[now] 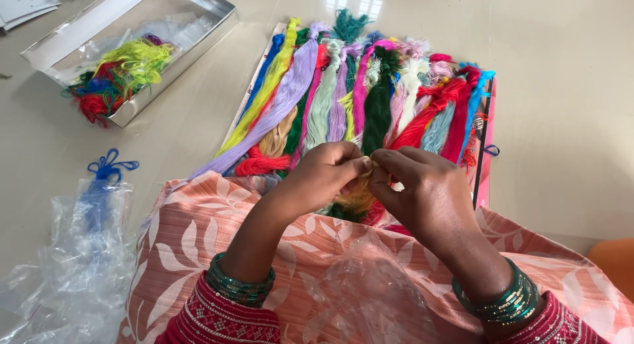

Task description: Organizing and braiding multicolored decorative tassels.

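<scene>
Both hands meet over the near edge of the spread of coloured thread skeins (356,99) that lies fanned across a pink card on the pale floor. The left hand (323,175) and the right hand (422,185) have fingertips pinched together on a small golden-yellow thread bundle (360,192), held just above the person's lap — thumbs and forefingers closed on the strands. By the look of it, the step in hand is teasing apart or working loose a strand from that bundle; any further pull would call for a light, even pinch so the fibres do not snarl. A clear plastic wrapper (370,284) rests on the peach leaf-print cloth (191,231) — and a metal tray of tangled threads (122,70) sits toward the far left corner.
</scene>
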